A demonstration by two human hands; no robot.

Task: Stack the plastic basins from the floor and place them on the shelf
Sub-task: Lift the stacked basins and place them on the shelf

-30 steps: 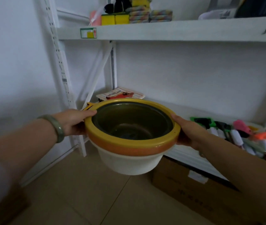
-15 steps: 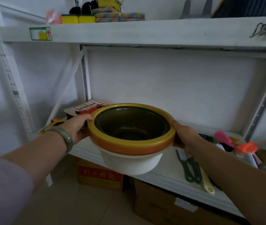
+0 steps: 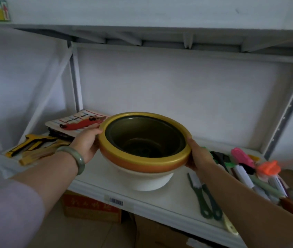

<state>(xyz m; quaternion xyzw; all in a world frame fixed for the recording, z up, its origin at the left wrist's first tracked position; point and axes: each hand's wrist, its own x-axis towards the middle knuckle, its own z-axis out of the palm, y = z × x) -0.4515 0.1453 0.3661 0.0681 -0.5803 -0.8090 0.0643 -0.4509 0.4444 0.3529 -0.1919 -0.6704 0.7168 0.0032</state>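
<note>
A stack of plastic basins (image 3: 143,159) sits between my hands: a dark green one nested inside a yellow-rimmed one, an orange band below it, and a white one at the bottom. The white base is at the surface of the white shelf (image 3: 95,187), near its front edge; whether it touches I cannot tell. My left hand (image 3: 86,143) grips the rim on the left side, with a green bangle on the wrist. My right hand (image 3: 198,157) grips the rim on the right side.
Yellow utility knives (image 3: 33,145) and a printed card with a red tool (image 3: 77,123) lie on the shelf's left. Green-handled brushes (image 3: 205,199) and a heap of coloured brushes (image 3: 254,167) lie to the right. Another shelf board (image 3: 142,13) is overhead. Cardboard boxes (image 3: 90,208) stand below.
I have come closer to the shelf, and the stacked basins have gone forward and down from in front of the shelf edge to over its surface. Both hands keep their hold.
</note>
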